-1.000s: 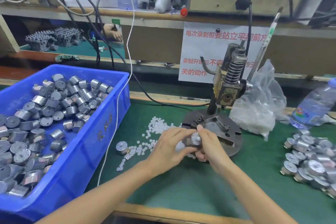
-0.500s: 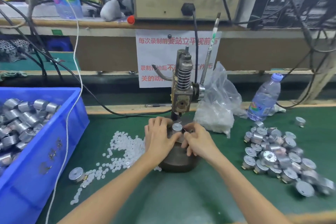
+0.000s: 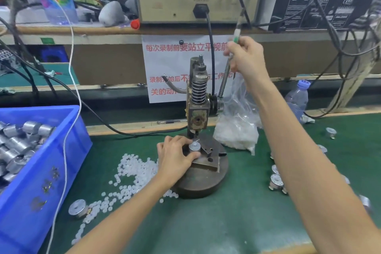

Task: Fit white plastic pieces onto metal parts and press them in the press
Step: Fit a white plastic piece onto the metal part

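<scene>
Head view: the small silver cylindrical metal part stands upright on the dark steel fixture block of the hand-lever press, directly under the ram, so its axis lines up with the ram's vertical travel. Whether a white plastic piece sits on its top is too small to tell. The left hand is the nearer one. It rests on the round iron press base, with its fingertips curled in to pinch the part's sides just below the ram.

The thin metal press lever slants up and to the right from its pivot. The right hand is raised well above the part and wrapped around the lever near its top in a closed grip.

The next move is probably a downward pull on the lever, and the left fingertips are very close to the ram's path.

Loose white plastic pieces lie scattered on the green mat left of the base.
</scene>
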